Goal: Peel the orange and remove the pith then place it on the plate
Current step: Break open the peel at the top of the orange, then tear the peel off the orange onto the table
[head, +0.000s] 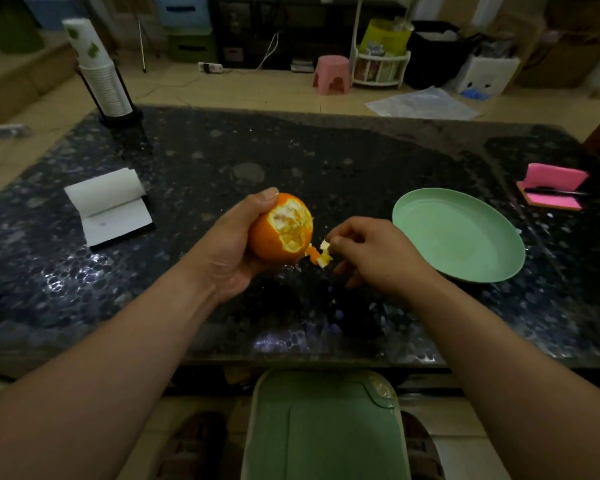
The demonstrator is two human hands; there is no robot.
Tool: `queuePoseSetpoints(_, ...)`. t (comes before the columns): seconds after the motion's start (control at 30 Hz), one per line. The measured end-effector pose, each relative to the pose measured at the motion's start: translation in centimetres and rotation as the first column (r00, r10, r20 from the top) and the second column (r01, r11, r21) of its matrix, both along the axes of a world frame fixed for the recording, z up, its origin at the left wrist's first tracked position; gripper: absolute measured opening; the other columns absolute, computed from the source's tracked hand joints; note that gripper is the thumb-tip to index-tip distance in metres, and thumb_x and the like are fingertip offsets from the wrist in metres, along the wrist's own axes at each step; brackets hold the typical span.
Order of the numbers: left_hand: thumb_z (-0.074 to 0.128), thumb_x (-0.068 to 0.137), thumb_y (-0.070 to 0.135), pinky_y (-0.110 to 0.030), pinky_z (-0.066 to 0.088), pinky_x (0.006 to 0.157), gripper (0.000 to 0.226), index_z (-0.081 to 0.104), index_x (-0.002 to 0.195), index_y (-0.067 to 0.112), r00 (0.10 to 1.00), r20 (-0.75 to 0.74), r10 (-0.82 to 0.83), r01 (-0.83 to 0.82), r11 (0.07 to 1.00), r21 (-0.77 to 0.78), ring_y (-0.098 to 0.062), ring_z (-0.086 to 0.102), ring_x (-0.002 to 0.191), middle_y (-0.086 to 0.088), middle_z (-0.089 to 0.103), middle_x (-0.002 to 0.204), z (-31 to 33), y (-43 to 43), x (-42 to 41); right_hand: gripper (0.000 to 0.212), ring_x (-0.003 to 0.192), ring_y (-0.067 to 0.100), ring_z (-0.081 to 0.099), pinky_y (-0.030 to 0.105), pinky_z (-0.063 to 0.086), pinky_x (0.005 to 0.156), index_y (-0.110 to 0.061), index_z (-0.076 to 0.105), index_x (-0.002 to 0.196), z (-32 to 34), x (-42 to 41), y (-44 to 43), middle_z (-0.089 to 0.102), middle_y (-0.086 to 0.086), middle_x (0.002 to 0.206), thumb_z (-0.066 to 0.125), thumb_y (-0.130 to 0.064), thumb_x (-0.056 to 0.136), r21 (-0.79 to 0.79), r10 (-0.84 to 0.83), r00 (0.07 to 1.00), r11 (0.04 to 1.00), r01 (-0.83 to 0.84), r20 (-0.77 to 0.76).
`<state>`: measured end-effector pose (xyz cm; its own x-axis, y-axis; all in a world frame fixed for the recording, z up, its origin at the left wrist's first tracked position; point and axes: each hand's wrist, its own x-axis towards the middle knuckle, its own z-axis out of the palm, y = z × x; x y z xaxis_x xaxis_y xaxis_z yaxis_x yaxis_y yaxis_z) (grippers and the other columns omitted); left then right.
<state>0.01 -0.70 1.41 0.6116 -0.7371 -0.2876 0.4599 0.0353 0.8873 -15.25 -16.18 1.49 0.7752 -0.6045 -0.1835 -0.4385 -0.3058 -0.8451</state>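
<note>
Left hand (229, 251) grips the part-peeled orange (271, 242), hiding its underside; right hand (378, 254) pinches a peel scrap (322, 253), fingertips hidden.

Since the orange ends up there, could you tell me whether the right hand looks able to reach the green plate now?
Probably yes: the right hand, pinching a strip of peel, hovers just beside the green plate, and nothing stands between them.

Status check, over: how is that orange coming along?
Left hand grips orange, top patch peeled, most rind on. Right hand pinches peel scrap beside it. Green plate to the right, nothing on it, path open.
</note>
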Motion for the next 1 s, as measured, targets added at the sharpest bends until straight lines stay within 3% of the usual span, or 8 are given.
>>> queuePoseSetpoints(0.07, 0.077, 0.083, 0.048, -0.054, 0.061, 0.091, 0.073, 0.06, 0.145, 0.013, 0.999, 0.042, 0.005, -0.005, 1.0, -0.01, -0.032, 0.075, 0.109, -0.018, 0.072, 0.132, 0.0, -0.1, 0.0, 0.018, 0.081, 0.025, 0.08, 0.035, 0.062, 0.062, -0.017, 0.071, 0.111, 0.9, -0.4, 0.9, 0.08, 0.008, 0.1, 0.069, -0.033, 0.104, 0.27, 0.012, 0.996, 0.962, -0.035, 0.087)
queuePoseSetpoints(0.13, 0.074, 0.086, 0.046, -0.051, 0.061, 0.09, 0.066, 0.062, 0.14, 0.012, 0.996, 0.086, 0.009, -0.008, 1.0, -0.017, -0.031, 0.074, 0.107, -0.018, 0.073, 0.129, 0.0, -0.2, -0.2, 0.033, 0.086, 0.026, 0.08, 0.035, 0.063, 0.066, -0.015, 0.072, 0.116, 1.6, -0.6, 1.8, 0.08, 0.007, 0.101, 0.071, -0.043, 0.1, 0.358, 0.04, 0.993, 0.93, -0.076, 0.108)
queuePoseSetpoints(0.27, 0.074, 0.083, 0.04, -0.039, 0.064, 0.07, 0.041, 0.067, 0.118, 0.02, 0.991, 0.133, 0.014, -0.009, 0.999, -0.037, -0.021, 0.075, 0.09, -0.006, 0.077, 0.103, 0.3, -0.4, -0.9, 0.031, 0.087, 0.025, 0.081, 0.036, 0.064, 0.069, -0.013, 0.072, 0.117, 2.0, -0.7, 2.4, 0.081, 0.009, 0.101, 0.071, -0.039, 0.1, 0.34, 0.057, 0.991, 0.936, -0.095, 0.12)
queuePoseSetpoints(0.37, 0.081, 0.085, 0.034, -0.03, 0.059, 0.057, 0.043, 0.065, 0.121, 0.018, 0.983, 0.183, 0.017, -0.011, 0.999, -0.033, -0.017, 0.074, 0.083, -0.009, 0.074, 0.108, 0.7, -0.3, -1.3, 0.021, 0.087, 0.024, 0.081, 0.036, 0.066, 0.069, -0.014, 0.071, 0.117, 2.1, -0.6, 2.6, 0.08, 0.011, 0.102, 0.068, -0.031, 0.104, 0.347, 0.058, 0.991, 0.933, -0.098, 0.124)
queuePoseSetpoints(0.53, 0.082, 0.086, 0.036, -0.034, 0.06, 0.062, 0.046, 0.066, 0.125, 0.019, 0.968, 0.25, 0.029, -0.02, 0.999, -0.04, -0.022, 0.074, 0.092, -0.017, 0.071, 0.125, 0.5, -0.4, -1.5, 0.013, 0.087, 0.023, 0.081, 0.047, 0.068, 0.08, -0.013, 0.072, 0.112, 2.0, -0.3, 2.7, 0.081, 0.01, 0.096, 0.064, -0.019, 0.105, 0.284, 0.073, 0.992, 0.953, -0.101, 0.107)
queuePoseSetpoints(0.63, 0.079, 0.082, 0.039, -0.037, 0.062, 0.066, 0.046, 0.067, 0.123, 0.022, 0.95, 0.31, 0.023, -0.012, 0.999, -0.039, -0.024, 0.074, 0.094, -0.014, 0.072, 0.121, 0.3, -0.6, -1.8, 0.013, 0.081, 0.023, 0.081, 0.049, 0.067, 0.08, -0.01, 0.07, 0.11, 1.9, -0.1, 2.8, 0.081, 0.01, 0.087, 0.065, -0.016, 0.1, 0.201, 0.05, 0.994, 0.977, -0.069, 0.096)
queuePoseSetpoints(0.77, 0.078, 0.082, 0.039, -0.041, 0.064, 0.073, 0.041, 0.068, 0.12, 0.025, 0.943, 0.329, 0.041, -0.024, 0.998, -0.054, -0.025, 0.074, 0.096, -0.012, 0.073, 0.12, 0.1, -0.9, -2.0, 0.012, 0.071, 0.02, 0.079, 0.041, 0.066, 0.072, -0.01, 0.07, 0.107, 1.8, -0.1, 2.9, 0.08, 0.007, 0.08, 0.065, -0.016, 0.097, 0.132, 0.023, 0.993, 0.99, -0.039, 0.115)
queuePoseSetpoints(1.0, 0.077, 0.082, 0.042, -0.043, 0.061, 0.072, 0.043, 0.068, 0.119, 0.022, 0.972, 0.225, 0.07, -0.056, 0.996, -0.07, -0.027, 0.074, 0.096, -0.015, 0.075, 0.12, 0.3, -0.9, -2.0, 0.014, 0.075, 0.025, 0.079, 0.036, 0.062, 0.067, -0.006, 0.07, 0.109, 1.7, -0.2, 2.9, 0.08, 0.012, 0.083, 0.061, -0.01, 0.099, 0.215, 0.007, 0.983, 0.975, -0.048, 0.184)
